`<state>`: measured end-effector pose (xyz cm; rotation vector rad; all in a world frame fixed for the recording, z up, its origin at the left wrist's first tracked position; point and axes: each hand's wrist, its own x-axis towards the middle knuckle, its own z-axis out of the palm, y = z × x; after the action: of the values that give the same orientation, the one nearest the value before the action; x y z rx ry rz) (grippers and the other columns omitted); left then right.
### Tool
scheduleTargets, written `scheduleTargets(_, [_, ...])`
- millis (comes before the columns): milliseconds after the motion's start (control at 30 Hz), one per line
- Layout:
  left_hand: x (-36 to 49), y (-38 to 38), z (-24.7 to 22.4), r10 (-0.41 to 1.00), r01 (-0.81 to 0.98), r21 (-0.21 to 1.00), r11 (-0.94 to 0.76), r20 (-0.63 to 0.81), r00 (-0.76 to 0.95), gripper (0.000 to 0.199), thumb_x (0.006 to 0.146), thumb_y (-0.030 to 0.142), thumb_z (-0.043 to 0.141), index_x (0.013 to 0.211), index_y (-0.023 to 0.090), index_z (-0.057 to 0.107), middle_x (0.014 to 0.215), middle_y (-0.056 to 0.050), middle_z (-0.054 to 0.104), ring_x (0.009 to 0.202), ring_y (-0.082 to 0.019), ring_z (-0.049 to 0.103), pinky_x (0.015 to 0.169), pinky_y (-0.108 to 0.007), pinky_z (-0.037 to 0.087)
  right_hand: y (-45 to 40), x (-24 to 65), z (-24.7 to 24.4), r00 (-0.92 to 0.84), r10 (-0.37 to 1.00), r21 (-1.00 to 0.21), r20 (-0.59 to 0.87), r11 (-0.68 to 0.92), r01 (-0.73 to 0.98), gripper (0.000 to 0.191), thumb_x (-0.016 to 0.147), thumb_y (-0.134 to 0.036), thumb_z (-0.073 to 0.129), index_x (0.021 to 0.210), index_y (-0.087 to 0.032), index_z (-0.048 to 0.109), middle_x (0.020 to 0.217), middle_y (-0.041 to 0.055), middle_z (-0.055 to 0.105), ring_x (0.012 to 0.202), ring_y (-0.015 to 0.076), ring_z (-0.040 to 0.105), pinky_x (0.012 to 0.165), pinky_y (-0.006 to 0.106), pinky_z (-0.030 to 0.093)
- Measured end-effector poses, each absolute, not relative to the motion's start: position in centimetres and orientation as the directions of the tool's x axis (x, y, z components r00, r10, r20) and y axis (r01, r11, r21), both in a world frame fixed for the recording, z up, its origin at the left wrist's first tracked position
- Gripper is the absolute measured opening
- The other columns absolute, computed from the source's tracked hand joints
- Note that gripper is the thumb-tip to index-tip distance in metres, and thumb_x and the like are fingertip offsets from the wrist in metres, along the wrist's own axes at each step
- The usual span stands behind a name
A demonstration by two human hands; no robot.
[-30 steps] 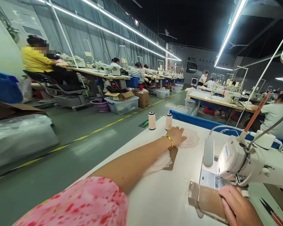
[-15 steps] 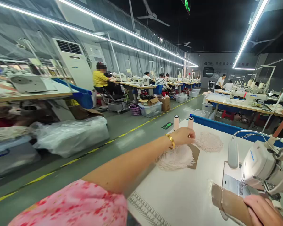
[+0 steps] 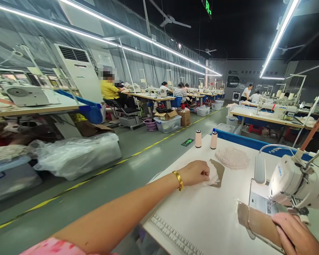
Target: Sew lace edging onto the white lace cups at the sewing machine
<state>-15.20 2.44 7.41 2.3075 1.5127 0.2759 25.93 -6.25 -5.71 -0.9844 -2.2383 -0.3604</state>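
Here, a white table [image 3: 215,216] bears a machine [image 3: 287,180], a brown strip [image 3: 257,219] and lace.
The right hand [image 3: 297,230] lies on the strip beside the machine; I cannot tell whether it grips. The left hand [image 3: 195,173] curls its fingers down at the near lace [image 3: 214,178]; whether they pinch it is hidden. The far lace [image 3: 232,158] lies apart, beyond the card [image 3: 220,173] that the near lace overlaps. A light fingertip pinch by the scalloped edge would probably suit such delicate cloth, with the strip held flat.

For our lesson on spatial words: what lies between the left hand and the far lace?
From the left hand toward the far lace: near lace, then brown piece; head view.
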Motion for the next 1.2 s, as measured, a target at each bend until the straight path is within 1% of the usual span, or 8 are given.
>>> scheduleTargets(167, [-12.5, 0.9, 8.2, 0.935, 0.804, 0.524, -0.279, -0.043, 0.353, 0.016, 0.083, 0.031, 0.062, 0.074, 0.019, 0.068, 0.088, -0.003, 0.073, 0.081, -0.02, 0.065, 0.068, -0.028, 0.045, -6.7, 25.4, -5.0, -0.493, 0.567, -0.049, 0.66, 0.687, 0.725, 0.026, 0.105, -0.022, 0.047, 0.121, -0.027, 0.067, 0.104, 0.0061, 0.079, 0.086, 0.0219, 0.079, 0.065, 0.029, 0.059])
scheduleTargets(333, [-6.8, -2.6, 9.2, 0.737, 0.542, 0.724, -0.426, -0.07, 0.673, 0.02, 0.092, 0.039, 0.062, 0.094, 0.026, 0.077, 0.104, 0.001, 0.08, 0.095, -0.019, 0.071, 0.081, -0.026, 0.052, -8.6, 24.0, -3.2, -0.347, 0.756, -0.265, 0.555, 0.556, 0.787, 0.028, 0.11, -0.025, 0.044, 0.12, -0.027, 0.07, 0.109, 0.0077, 0.076, 0.092, 0.0246, 0.074, 0.083, 0.038, 0.062])
scheduleTargets(467, [-4.5, -2.5, 8.2, 0.766, 0.624, 0.582, -0.521, -0.004, 0.643, 0.018, 0.093, 0.038, 0.062, 0.098, 0.023, 0.072, 0.106, -0.003, 0.074, 0.095, -0.022, 0.067, 0.085, -0.033, 0.049, -9.5, 22.9, -1.4, -0.305, 0.829, -0.397, 0.47, 0.506, 0.766, 0.027, 0.112, -0.027, 0.044, 0.12, -0.026, 0.07, 0.112, 0.0078, 0.075, 0.103, 0.0249, 0.07, 0.089, 0.039, 0.06])
scheduleTargets(600, [-2.4, -2.3, 5.5, 0.738, 0.677, 0.494, -0.546, -0.099, 0.668, 0.039, 0.085, 0.058, 0.077, 0.094, 0.021, 0.067, 0.101, -0.005, 0.067, 0.09, -0.024, 0.061, 0.077, -0.033, 0.045, -9.8, 22.3, -0.2, -0.376, 0.836, -0.407, 0.401, 0.53, 0.744, 0.023, 0.111, -0.032, 0.05, 0.124, -0.024, 0.067, 0.112, 0.0074, 0.073, 0.1, 0.0237, 0.067, 0.088, 0.039, 0.058])
scheduleTargets(700, [-0.6, -2.9, 4.1, 0.69, 0.634, 0.492, -0.597, -0.088, 0.718, 0.034, 0.078, 0.044, 0.087, 0.093, 0.021, 0.067, 0.102, -0.005, 0.064, 0.093, -0.025, 0.058, 0.078, -0.033, 0.043, -9.9, 21.9, 0.3, -0.431, 0.823, -0.435, 0.37, 0.563, 0.702, 0.023, 0.111, -0.034, 0.05, 0.124, -0.024, 0.066, 0.115, 0.0077, 0.071, 0.102, 0.0242, 0.065, 0.092, 0.04, 0.055])
scheduleTargets(800, [0.5, -2.9, 4.0, 0.611, 0.523, 0.584, -0.621, -0.057, 0.79, 0.008, 0.087, 0.025, 0.07, 0.093, 0.022, 0.067, 0.092, -0.002, 0.063, 0.086, -0.021, 0.057, 0.076, -0.031, 0.042, -10.2, 21.6, 0.9, -0.439, 0.834, -0.555, 0.333, 0.55, 0.624, 0.025, 0.11, -0.038, 0.053, 0.128, -0.025, 0.064, 0.12, 0.008, 0.071, 0.107, 0.0263, 0.062, 0.098, 0.042, 0.05])
scheduleTargets(1000, [0.6, -1.9, 4.3, 0.646, 0.43, 0.82, -0.377, -0.1, 0.756, 0.014, 0.086, 0.033, 0.061, 0.083, 0.021, 0.054, 0.077, 0.004, 0.055, 0.071, -0.016, 0.047, 0.063, -0.027, 0.035, -10.4, 21.3, 1.7, -0.181, 0.981, -0.813, 0.069, 0.16, 0.56, 0.017, 0.099, -0.039, 0.066, 0.108, -0.026, 0.067, 0.096, 0.0015, 0.067, 0.089, 0.0221, 0.06, 0.078, 0.032, 0.046])
scheduleTargets(1200, [0.8, -2.4, 3.2, 0.642, 0.292, 0.899, -0.327, -0.016, 0.766, 0.028, 0.091, 0.039, 0.055, 0.071, 0.02, 0.052, 0.072, 0.004, 0.053, 0.069, -0.015, 0.043, 0.066, -0.027, 0.036, -10.4, 21.0, 1.6, -0.092, 0.991, -0.822, 0.1, 0.134, 0.553, 0.018, 0.098, -0.04, 0.064, 0.09, -0.025, 0.06, 0.081, -0.0028, 0.059, 0.079, 0.0187, 0.054, 0.071, 0.029, 0.038])
